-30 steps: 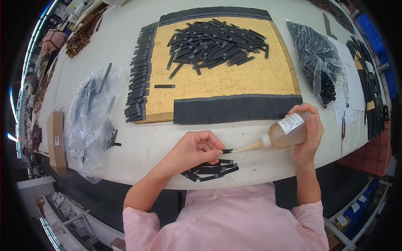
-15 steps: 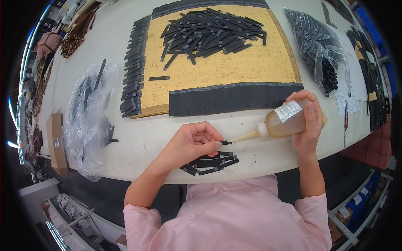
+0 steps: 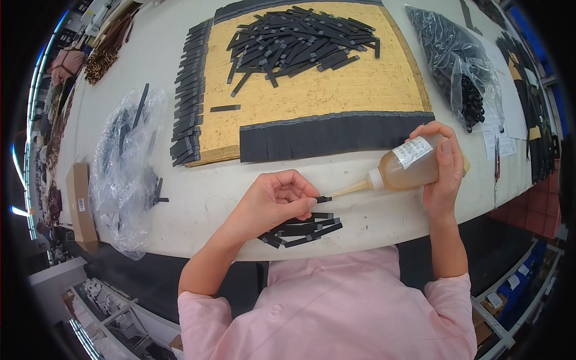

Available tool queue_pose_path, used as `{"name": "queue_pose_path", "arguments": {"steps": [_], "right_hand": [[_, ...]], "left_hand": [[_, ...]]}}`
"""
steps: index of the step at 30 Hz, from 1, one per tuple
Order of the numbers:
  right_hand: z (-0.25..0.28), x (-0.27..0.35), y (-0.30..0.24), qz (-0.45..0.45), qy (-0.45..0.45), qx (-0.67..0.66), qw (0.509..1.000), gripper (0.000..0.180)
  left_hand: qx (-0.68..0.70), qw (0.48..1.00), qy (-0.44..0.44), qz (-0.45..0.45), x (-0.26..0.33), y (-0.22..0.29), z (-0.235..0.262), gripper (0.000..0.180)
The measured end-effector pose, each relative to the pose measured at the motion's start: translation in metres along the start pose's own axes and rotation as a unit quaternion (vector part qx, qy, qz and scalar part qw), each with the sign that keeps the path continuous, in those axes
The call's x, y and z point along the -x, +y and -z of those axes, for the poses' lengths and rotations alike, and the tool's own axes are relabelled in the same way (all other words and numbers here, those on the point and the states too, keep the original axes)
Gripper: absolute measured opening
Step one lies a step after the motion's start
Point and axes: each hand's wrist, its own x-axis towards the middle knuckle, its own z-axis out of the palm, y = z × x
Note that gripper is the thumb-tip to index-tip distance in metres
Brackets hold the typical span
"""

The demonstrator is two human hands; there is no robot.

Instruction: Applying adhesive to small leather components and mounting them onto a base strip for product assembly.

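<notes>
Between thumb and fingertips, my left hand point(image 3: 279, 198) pinches a short black strip point(image 3: 324, 199), most of it hidden by the fingers. My right hand point(image 3: 445, 165) is wrapped round a squeeze bottle point(image 3: 408, 166) of amber liquid with a white label. The bottle is tipped on its side, and its long thin nozzle point(image 3: 348, 189) reaches the exposed end of the strip. Whether any liquid is coming out is too small to see. Just below my left hand lies a small pile of black strips point(image 3: 312, 229) with grey ends.
A yellow board point(image 3: 336, 96) bears a heap of black strips point(image 3: 300, 45), with rows along its edges. Crumpled clear plastic bags lie left point(image 3: 129, 174) and right point(image 3: 453, 66). A cardboard box point(image 3: 79, 201) stands at left; red-handled scissors point(image 3: 497, 162) lie at right.
The strip in my left hand and the bottle's nozzle stay together at nearly the same place. The whole view has shifted slightly; both grips are unchanged.
</notes>
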Motion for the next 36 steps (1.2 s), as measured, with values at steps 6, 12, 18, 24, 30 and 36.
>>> {"name": "queue_pose_path", "arguments": {"steps": [6,12,18,24,30,36], "right_hand": [[0.0034,0.0018,-0.0005,-0.004,-0.014,-0.006,1.0,0.031],[0.0029,0.0022,-0.0006,-0.006,-0.012,-0.006,1.0,0.031],[0.0019,0.0012,-0.0003,0.002,-0.003,-0.008,1.0,0.031],[0.0011,0.0014,-0.0012,-0.007,-0.01,-0.009,1.0,0.031],[0.0051,-0.002,-0.0091,-0.074,-0.017,-0.105,0.992,0.031],[0.0054,-0.0007,-0.0094,-0.025,0.034,-0.041,0.998,0.03]], "left_hand": [[0.003,1.0,0.0,-0.01,0.0002,-0.004,-0.0014,0.015],[-0.005,1.0,0.0,-0.007,0.0003,-0.0037,-0.002,0.015],[0.003,1.0,0.003,-0.007,0.0001,-0.0024,-0.0021,0.014],[0.003,1.0,0.014,-0.002,0.0,-0.0019,-0.0024,0.014],[0.01,1.0,0.007,0.004,0.0022,-0.0004,-0.0034,0.017],[0.01,1.0,0.007,0.009,0.003,-0.0007,-0.003,0.019]]}}
